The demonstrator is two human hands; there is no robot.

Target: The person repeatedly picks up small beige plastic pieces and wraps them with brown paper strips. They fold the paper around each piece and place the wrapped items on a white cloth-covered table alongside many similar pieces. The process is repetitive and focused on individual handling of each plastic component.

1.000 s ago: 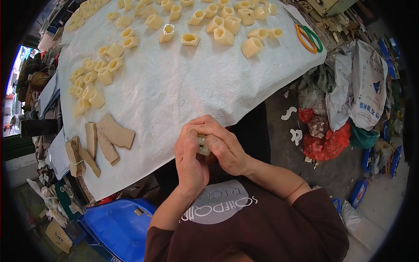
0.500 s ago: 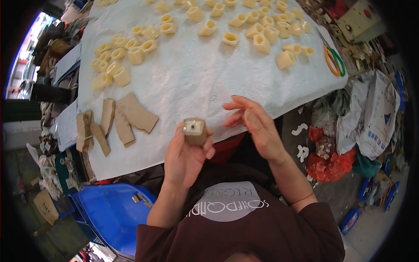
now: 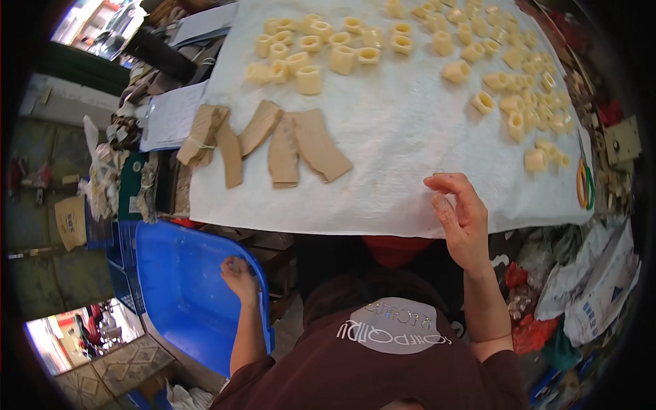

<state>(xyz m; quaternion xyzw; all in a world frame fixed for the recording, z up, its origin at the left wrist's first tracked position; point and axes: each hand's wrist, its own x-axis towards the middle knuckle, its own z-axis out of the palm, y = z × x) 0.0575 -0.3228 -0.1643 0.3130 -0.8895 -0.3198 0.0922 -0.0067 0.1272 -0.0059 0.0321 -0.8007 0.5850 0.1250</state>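
My left hand is down inside the blue plastic tub, near its right wall. Its fingers are curled, and a small greyish bit shows at them, too unclear to name. Over the front of the white cloth, my right hand is held with bent fingers and the thumb apart, nothing visible in it. Several flat brown strips lie on the cloth to the left of that hand. Many short, hollow, pale yellow pieces are spread over the far part of the cloth.
Scissors with orange and green handles lie at the cloth's right edge. Papers and a dark cylinder are on the left. White plastic sacks and a red bag stand on the right-hand floor.
My left hand has gone from the table's front down into the blue tub; the brown block it held is no longer plainly visible. The view has turned left.
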